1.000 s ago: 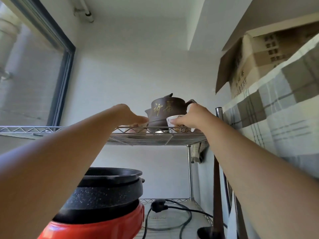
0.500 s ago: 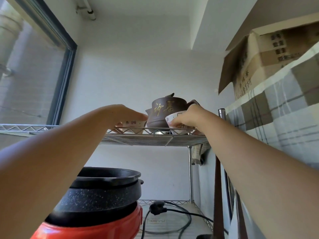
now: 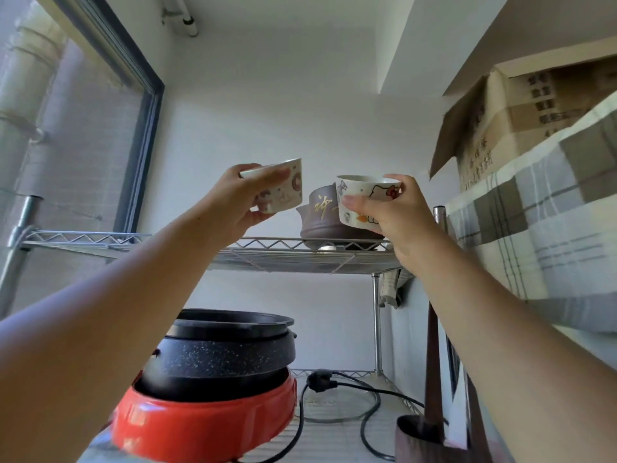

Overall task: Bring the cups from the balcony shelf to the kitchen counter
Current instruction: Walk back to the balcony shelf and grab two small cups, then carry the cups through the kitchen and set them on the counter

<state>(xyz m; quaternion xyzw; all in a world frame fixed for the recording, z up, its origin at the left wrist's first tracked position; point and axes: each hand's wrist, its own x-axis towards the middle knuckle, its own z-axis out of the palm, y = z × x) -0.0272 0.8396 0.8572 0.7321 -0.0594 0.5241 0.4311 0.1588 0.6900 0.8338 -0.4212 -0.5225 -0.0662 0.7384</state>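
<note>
My left hand (image 3: pixel 233 198) grips a small white cup with cartoon prints (image 3: pixel 287 188), tilted and held above the wire shelf (image 3: pixel 287 259). My right hand (image 3: pixel 394 215) holds a second white cup with a cat print (image 3: pixel 362 203), also lifted clear of the shelf. Both cups hang in the air just in front of a brown clay teapot with gold characters (image 3: pixel 322 215), which still stands on the shelf between and behind them.
On the lower shelf sits a red electric pot with black pans stacked on it (image 3: pixel 213 379), beside a black plug and cord (image 3: pixel 334 385). A window (image 3: pixel 66 135) lies left. A cardboard box (image 3: pixel 521 121) and checked cloth (image 3: pixel 551 228) crowd the right.
Both hands have lifted their cups up off the wire shelf and drawn them toward me. The teapot stays where it was.
</note>
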